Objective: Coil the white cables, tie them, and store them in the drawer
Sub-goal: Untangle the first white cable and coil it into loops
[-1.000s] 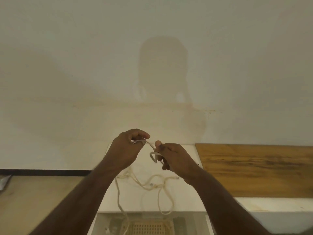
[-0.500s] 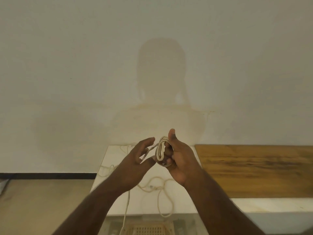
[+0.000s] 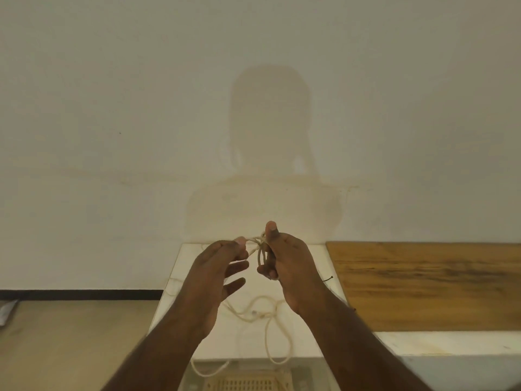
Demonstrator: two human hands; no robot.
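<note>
At the counter's (image 3: pixel 197 280) near edge slack white cable (image 3: pixel 265 314) lies in loose loops, one strand hanging over toward the open drawer (image 3: pixel 245 382) — it could snag as it feeds. Above, the right hand (image 3: pixel 290 261) grips the small coil (image 3: pixel 260 253); the left hand (image 3: pixel 217 266) pinches the strand, other fingers spread — loosen either and the turns could spring apart.

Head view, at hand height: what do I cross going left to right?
left hand → small cable coil → right hand → wooden board
</note>
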